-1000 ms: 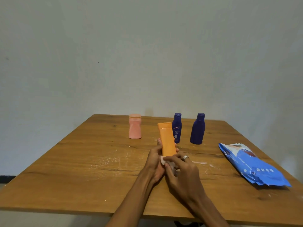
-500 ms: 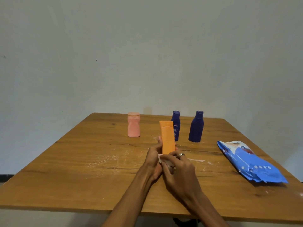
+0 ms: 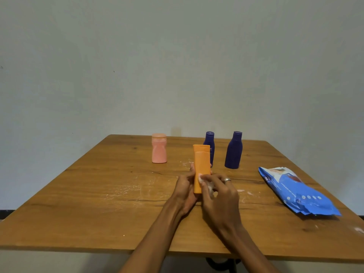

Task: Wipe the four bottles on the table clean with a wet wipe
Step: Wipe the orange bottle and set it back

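1. The left hand [image 3: 185, 191] grips the orange bottle [image 3: 201, 168] above the bench [image 3: 98, 203].
2. The right hand [image 3: 218, 196] pinches the wet wipe [image 3: 201, 178] against it.
3. A hard rub might make the bottle slip and fall.

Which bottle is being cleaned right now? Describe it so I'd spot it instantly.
Look at the middle of the wooden table, where both hands meet. The left hand grips the orange bottle while the right hand rubs a white wipe on it. It alone is orange, flat-sided and off the table.
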`<action>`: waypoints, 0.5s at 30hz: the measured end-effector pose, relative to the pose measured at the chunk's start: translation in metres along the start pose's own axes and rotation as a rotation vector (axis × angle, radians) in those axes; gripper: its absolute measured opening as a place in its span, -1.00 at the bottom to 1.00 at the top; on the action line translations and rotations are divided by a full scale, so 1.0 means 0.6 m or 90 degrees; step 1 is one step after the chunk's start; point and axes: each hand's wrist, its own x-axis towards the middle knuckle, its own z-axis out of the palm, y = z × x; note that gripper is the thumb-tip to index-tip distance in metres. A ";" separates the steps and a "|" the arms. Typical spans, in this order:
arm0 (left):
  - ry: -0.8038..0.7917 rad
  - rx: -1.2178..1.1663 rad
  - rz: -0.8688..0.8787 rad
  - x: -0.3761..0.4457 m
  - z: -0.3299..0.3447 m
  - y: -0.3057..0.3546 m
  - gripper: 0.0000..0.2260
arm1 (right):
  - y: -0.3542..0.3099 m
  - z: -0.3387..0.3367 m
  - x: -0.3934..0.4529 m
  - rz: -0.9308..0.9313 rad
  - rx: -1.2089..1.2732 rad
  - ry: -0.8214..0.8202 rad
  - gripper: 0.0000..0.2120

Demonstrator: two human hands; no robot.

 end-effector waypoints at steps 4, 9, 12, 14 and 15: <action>-0.018 -0.022 -0.010 -0.002 0.003 0.002 -0.41 | -0.006 0.006 0.000 -0.105 -0.039 -0.072 -0.76; -0.006 -0.033 0.009 -0.004 0.004 0.004 -0.55 | 0.000 0.003 0.006 -0.051 0.003 0.007 -0.77; 0.009 -0.004 0.011 -0.006 0.004 0.002 -0.58 | 0.007 0.003 0.017 0.032 0.036 0.087 -0.77; 0.013 0.004 0.013 -0.005 0.004 0.002 -0.59 | 0.008 0.004 0.020 0.046 0.034 0.110 -0.77; 0.012 -0.001 0.012 -0.006 0.005 0.003 -0.60 | 0.007 0.004 0.019 0.037 0.030 0.103 -0.76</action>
